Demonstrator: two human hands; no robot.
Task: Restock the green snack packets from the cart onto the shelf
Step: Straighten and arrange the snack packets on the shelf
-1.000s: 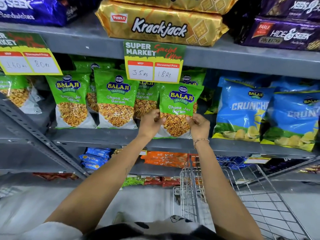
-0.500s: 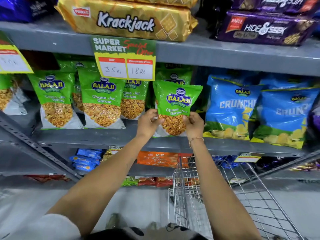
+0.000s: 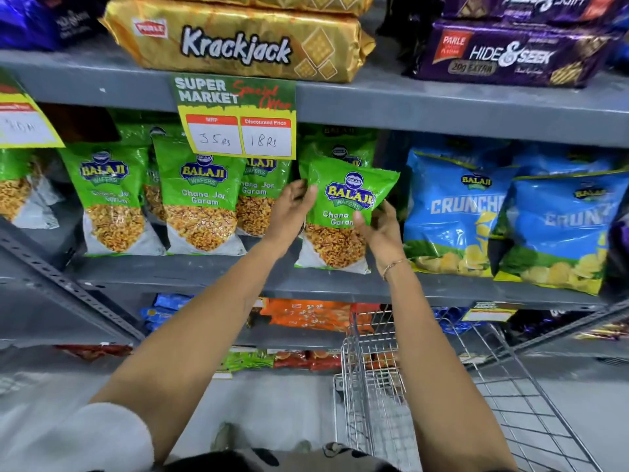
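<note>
Green packet (image 3: 343,212) between both hands

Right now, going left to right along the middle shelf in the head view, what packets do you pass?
Cut-off green packet at the left edge → green Balaji packet → second green Balaji packet → green packet between both hands → blue Crunchex packet → second blue packet.

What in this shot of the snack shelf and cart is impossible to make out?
Head view only:
- Cart: its basket floor is hidden by the right arm and cut by the bottom edge, so any remaining stock is unseen.
- Left price tag: cut by the left edge, its writing blurred.
- Green packets behind the held green packet: their number is hidden.
- Bottom shelf packets: print too small.
</note>
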